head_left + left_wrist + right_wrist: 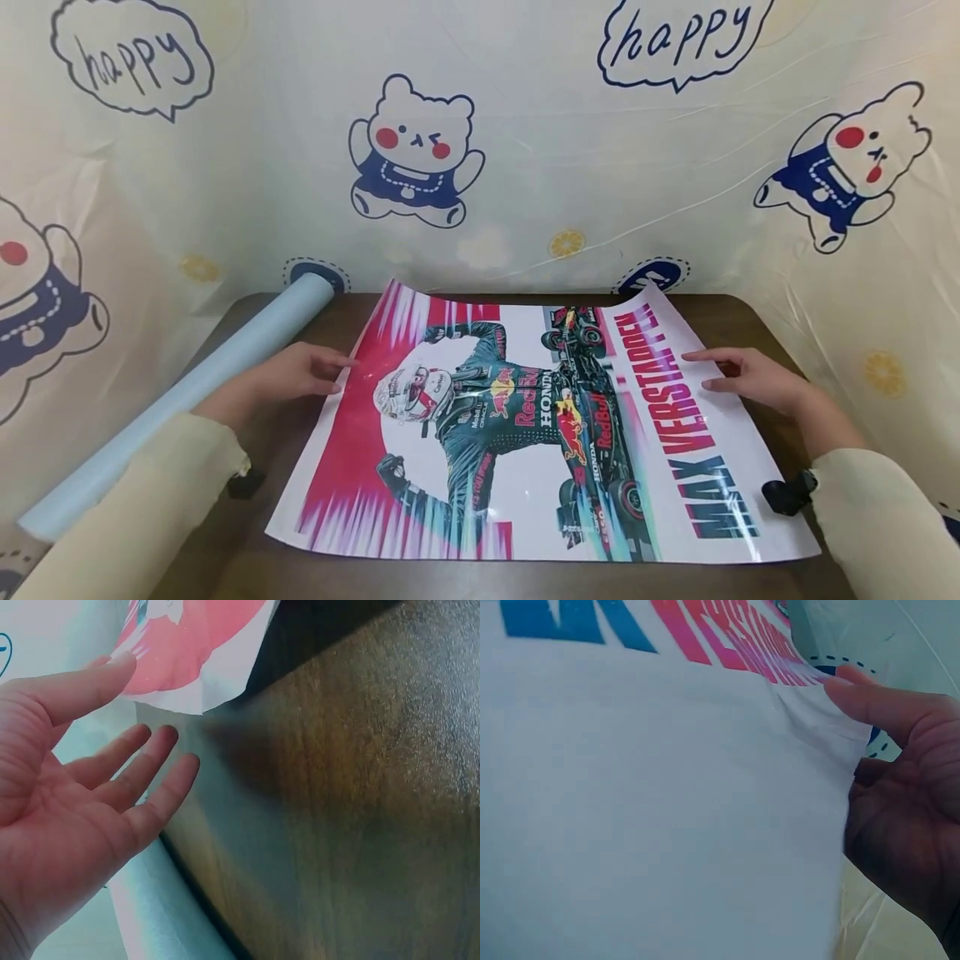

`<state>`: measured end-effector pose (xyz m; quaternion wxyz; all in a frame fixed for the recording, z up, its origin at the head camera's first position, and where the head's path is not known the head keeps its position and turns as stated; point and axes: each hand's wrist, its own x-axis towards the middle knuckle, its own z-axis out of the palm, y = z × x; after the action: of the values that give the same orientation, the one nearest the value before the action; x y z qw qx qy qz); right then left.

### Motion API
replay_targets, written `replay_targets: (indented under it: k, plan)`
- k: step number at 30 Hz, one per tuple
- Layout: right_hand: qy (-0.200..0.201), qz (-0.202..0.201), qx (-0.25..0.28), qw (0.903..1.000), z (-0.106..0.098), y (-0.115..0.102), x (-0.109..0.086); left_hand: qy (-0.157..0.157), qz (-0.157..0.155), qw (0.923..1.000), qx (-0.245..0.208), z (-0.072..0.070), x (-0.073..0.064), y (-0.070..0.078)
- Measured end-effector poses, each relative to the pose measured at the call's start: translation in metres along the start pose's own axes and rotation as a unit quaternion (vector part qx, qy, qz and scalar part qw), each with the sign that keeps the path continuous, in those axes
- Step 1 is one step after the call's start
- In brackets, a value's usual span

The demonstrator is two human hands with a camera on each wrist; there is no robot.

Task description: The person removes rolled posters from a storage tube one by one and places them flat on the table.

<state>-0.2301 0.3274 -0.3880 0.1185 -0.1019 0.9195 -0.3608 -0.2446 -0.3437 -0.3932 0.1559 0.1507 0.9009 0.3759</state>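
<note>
A glossy poster (517, 467) lies sideways, showing a racing driver in a helmet, a race car and the words "MAX VERSTAPPEN". Its far corners curl upward. My left hand (292, 373) is at the poster's left edge. In the left wrist view, the thumb (112, 679) overlaps the poster's edge (202, 696), while the other fingers spread loosely below it. Across the sheet, my right hand (757, 379) reaches over the right edge with fingers extended. The right wrist view shows its thumb (877, 705) over the white margin (667, 802); the lower fingers are partly hidden behind the sheet.
A long pale-blue roll (187, 392) lies along the left side, beside the left forearm. The poster rests on a dark brown wooden table (442, 579). A cream cloth with cartoon bears (416, 158) hangs behind and on both sides.
</note>
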Motion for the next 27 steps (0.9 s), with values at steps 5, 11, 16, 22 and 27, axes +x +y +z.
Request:
replay_targets:
  k: [5,11,16,22,27]
  plan:
    - [0.006,-0.008,-0.006,0.9999,-0.003,-0.004,-0.001,0.012,-0.025,0.9991,0.033,-0.001,0.005,-0.001]
    - [-0.061,-0.005,0.056,0.9965,-0.006,0.000,-0.003,0.042,-0.055,0.9963,0.050,0.000,0.006,-0.015]
    - [-0.101,0.005,0.133,0.9859,-0.006,0.012,-0.006,0.038,-0.069,0.9969,-0.003,0.001,0.001,-0.029]
    - [-0.048,0.031,0.156,0.9860,-0.004,0.016,-0.009,0.038,-0.082,0.9944,-0.055,0.005,0.004,-0.032]
    - [0.002,0.067,0.125,0.9899,0.004,0.012,-0.007,0.008,-0.063,0.9940,-0.089,0.006,0.012,-0.031]
